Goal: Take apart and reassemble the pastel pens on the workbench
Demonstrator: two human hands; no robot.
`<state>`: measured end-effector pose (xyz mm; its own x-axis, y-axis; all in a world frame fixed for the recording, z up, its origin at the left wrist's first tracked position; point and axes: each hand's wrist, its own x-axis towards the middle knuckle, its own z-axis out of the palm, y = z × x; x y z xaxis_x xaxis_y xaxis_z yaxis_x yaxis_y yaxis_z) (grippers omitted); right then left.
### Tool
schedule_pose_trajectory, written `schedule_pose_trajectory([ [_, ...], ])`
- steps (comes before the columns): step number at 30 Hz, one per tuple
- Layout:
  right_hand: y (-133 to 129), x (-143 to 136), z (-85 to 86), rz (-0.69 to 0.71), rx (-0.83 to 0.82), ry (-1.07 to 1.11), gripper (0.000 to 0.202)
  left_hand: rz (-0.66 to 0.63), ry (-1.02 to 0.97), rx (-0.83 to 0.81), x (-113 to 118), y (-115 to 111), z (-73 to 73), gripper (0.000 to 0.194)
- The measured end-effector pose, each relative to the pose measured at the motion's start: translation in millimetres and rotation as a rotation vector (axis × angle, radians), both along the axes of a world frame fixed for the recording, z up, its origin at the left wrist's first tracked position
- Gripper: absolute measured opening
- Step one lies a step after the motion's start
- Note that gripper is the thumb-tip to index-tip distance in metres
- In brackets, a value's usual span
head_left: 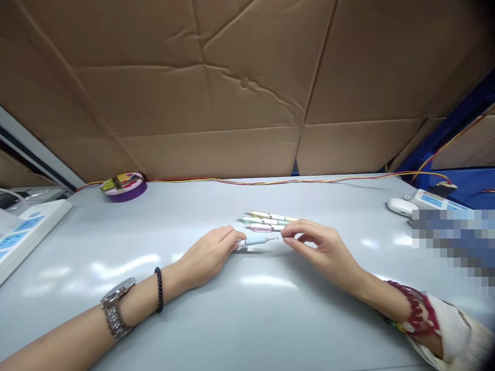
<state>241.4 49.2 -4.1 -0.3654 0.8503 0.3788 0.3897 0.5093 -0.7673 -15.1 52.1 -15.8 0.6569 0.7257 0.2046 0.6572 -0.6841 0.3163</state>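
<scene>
My left hand (212, 255) is closed around the white barrel of a pen with a light-blue grip (256, 241). The pen lies nearly level just over the table, and its narrow, bare front end points right. A short gap separates that end from my right hand (319, 247), whose thumb and forefinger are pinched together. Something small and dark may be between these fingertips, too small to name. Just behind the hands, three more pens lie side by side: one cream (270, 216), one pale green (260, 220) and one pink (263, 227).
On the grey table (240, 319), a purple round tin (126, 188) sits at the back left. Power strips (34, 226) stand at both sides. A white rounded case (402, 206) is at right. Red and yellow wires (232, 182) run along the back before a cardboard wall (216, 103).
</scene>
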Motion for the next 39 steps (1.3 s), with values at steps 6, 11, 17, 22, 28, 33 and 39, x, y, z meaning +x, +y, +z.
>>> schedule_pose_trajectory([
  [6, 0.0, -3.7, -1.4, 0.005, -0.076, 0.033, 0.012, -0.002, -0.02, 0.027, 0.3, 0.0, 0.1, 0.024],
  [11, -2.0, -9.2, -2.8, -0.004, -0.027, 0.026, 0.007, -0.04, -0.015, 0.04, 0.6, -0.9, -0.3, 0.022],
  [17, -4.0, -12.7, -2.6, 0.032, 0.076, 0.015, 0.006, -0.068, -0.053, 0.069, -0.4, -2.0, -2.8, 0.022],
  [22, -3.6, -11.7, -4.4, 0.016, 0.12, 0.012, 0.008, -0.08, -0.076, 0.064, 0.3, -4.3, -0.7, 0.021],
  [28, -5.0, -12.0, -4.9, 0.035, 0.129, -0.071, 0.013, -0.105, -0.107, 0.075, 2.3, -12.7, -1.8, 0.023],
  [33, -5.6, -13.0, -8.4, 0.11, 0.302, -0.205, 0.037, -0.127, -0.05, 0.118, 3.6, -16.0, -4.3, 0.026],
  [39, -9.5, -14.2, -11.3, 0.104, 0.423, -0.281, 0.039, -0.107, 0.004, 0.204, 5.9, -17.6, -3.1, 0.028],
])
